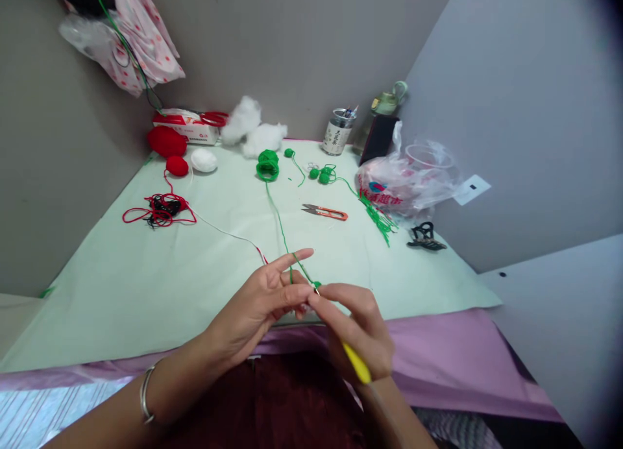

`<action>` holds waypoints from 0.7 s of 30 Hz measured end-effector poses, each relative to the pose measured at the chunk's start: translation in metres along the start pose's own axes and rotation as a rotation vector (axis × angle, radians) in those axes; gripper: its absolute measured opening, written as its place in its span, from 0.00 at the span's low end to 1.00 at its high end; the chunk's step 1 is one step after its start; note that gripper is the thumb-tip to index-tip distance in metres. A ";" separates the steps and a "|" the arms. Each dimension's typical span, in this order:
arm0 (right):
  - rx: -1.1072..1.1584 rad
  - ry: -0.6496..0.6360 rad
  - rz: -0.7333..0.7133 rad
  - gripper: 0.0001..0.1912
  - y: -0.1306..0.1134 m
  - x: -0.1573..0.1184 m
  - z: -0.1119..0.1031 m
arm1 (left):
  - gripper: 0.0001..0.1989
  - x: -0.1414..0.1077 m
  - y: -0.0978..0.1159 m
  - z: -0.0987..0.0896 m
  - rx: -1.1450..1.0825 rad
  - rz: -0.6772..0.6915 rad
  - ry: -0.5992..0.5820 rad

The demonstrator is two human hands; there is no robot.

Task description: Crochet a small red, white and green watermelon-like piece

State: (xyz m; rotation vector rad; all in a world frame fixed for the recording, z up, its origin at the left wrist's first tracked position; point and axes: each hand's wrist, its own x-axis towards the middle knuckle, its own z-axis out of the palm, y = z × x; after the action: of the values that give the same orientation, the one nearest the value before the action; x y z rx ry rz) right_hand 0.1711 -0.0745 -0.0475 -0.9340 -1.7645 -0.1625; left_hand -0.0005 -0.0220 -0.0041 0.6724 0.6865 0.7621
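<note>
At the table's front edge, my left hand (265, 293) pinches a small crochet piece (317, 285) between thumb and fingers; most of it is hidden. Green yarn (281, 225) runs from the green yarn ball (267, 167) over my raised left index finger down to the piece. My right hand (363, 322) is closed around a crochet hook (357, 363) with a yellow handle, its metal tip at the piece beside my left thumb. A white and red strand (260, 249) leads under my left hand from the left side.
Thread snips (325, 212) lie mid-table. Red yarn balls (167, 142), a white ball (203, 160), stuffing (263, 139) and a tissue-like box (195, 130) stand back left. A pen jar (337, 132), plastic bag (403, 180), cut green strands (378, 218) and hair claw (425, 237) are rightward.
</note>
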 end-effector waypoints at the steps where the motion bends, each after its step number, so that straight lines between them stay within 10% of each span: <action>1: 0.087 -0.007 0.061 0.20 0.000 0.002 -0.002 | 0.41 0.000 0.001 -0.001 -0.018 -0.015 0.000; 10: 0.686 0.160 0.585 0.11 0.007 0.019 0.000 | 0.37 0.004 0.004 -0.006 0.151 0.149 0.043; 21: -0.017 0.056 0.165 0.22 -0.006 -0.002 0.016 | 0.30 0.005 -0.017 0.001 -0.014 0.133 0.067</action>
State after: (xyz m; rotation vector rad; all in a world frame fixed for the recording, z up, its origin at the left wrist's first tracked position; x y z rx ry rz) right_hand 0.1552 -0.0713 -0.0543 -1.0723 -1.6291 -0.0967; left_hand 0.0095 -0.0272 -0.0181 0.6876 0.7021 0.9147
